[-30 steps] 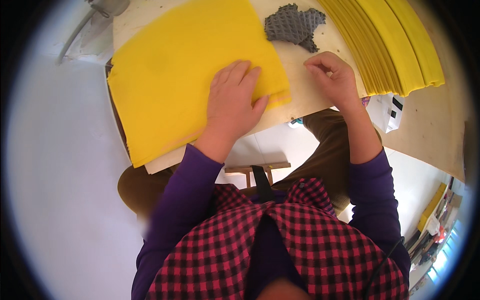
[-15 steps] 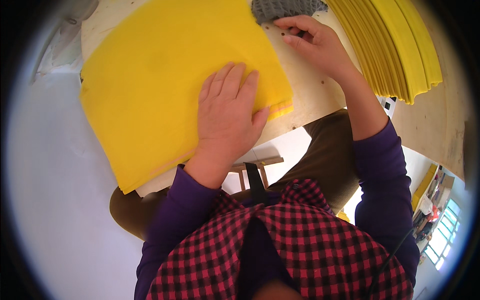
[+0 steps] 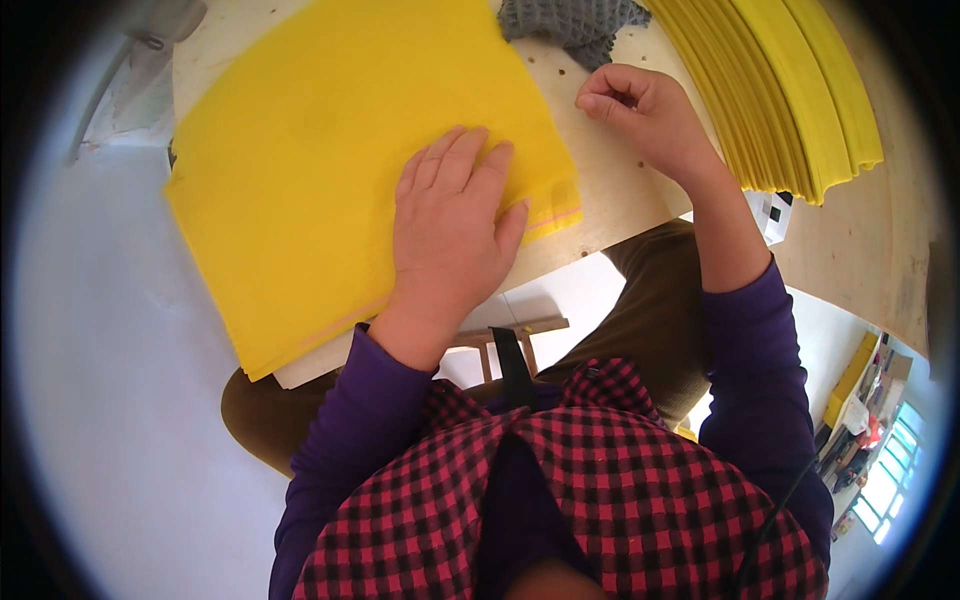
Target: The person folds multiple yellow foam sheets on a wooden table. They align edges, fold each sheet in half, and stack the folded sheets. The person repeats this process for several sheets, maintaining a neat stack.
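Yellow cloth (image 3: 300,180), near-left corner of table (image 3: 620,205): looks laid flat already, remainder unclear. Left hand (image 3: 447,228) flat on it, fingers slightly apart. Right hand (image 3: 655,118) near grey rag (image 3: 570,28), curled, can't tell if tips meet. Yellow stack (image 3: 785,105), right edge, seems folded.

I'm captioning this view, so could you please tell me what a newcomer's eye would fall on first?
Probably the broad yellow cloth at upper left, with the left hand lying on it. Next might come the folded yellow stack at upper right, then the crumpled grey cloth at the top edge between them, beyond the curled right hand.
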